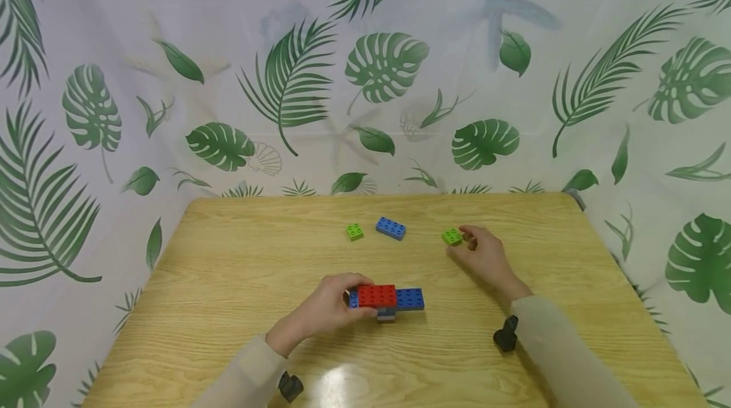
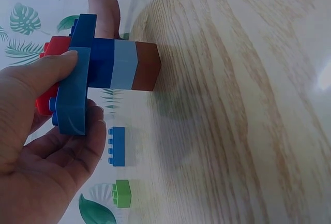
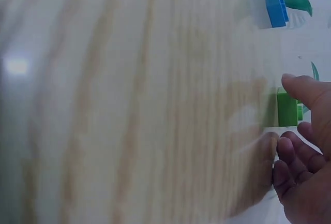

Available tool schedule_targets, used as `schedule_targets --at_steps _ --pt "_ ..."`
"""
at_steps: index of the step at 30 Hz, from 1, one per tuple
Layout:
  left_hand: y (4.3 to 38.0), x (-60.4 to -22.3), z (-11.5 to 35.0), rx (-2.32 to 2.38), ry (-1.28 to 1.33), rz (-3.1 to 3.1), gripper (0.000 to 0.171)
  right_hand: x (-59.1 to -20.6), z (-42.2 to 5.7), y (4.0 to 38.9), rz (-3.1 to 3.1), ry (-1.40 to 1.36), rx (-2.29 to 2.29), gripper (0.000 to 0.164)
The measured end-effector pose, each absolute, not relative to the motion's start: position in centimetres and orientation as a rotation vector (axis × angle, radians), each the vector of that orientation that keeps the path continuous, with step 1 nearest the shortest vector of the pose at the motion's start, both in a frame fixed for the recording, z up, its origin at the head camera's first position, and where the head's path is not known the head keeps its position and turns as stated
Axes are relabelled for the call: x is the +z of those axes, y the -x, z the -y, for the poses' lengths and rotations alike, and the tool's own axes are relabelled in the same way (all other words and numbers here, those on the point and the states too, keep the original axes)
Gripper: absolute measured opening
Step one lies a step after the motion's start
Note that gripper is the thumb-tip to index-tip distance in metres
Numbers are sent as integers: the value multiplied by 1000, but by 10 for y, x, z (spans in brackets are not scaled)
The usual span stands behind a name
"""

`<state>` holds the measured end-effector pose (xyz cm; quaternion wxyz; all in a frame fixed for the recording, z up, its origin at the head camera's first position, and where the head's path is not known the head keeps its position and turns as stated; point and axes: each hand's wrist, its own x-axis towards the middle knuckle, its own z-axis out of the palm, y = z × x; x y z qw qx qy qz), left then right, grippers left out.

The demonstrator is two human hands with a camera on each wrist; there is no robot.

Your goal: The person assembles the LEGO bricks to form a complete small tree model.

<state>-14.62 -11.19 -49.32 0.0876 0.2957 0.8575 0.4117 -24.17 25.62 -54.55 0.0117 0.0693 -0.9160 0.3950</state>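
My left hand (image 1: 328, 306) grips a built stack of toy bricks by its left end, thumb on the near side and fingers behind. A red brick (image 1: 377, 296) tops the stack, bridging blue bricks (image 1: 411, 299) that stick out sideways. In the left wrist view a dark blue, a light blue and a brown brick (image 2: 147, 66) form the column below, the brown one at the table. My right hand (image 1: 485, 257) is at a small green brick (image 1: 452, 237), thumb and fingers spread around it; contact is unclear.
Toward the back of the wooden table (image 1: 257, 256) lie another green brick (image 1: 355, 231) and a blue brick (image 1: 391, 228). A leaf-patterned cloth (image 1: 320, 160) hangs behind the table and at both sides. Black wrist devices (image 1: 506, 334) sit by both sleeves.
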Motion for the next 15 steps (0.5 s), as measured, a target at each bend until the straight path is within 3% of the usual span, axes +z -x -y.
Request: schedule_targets --at_steps 15 --pt "147 -490 113 1213 -878 -2544 39 -553 -249 246 2833 -208 1035 55"
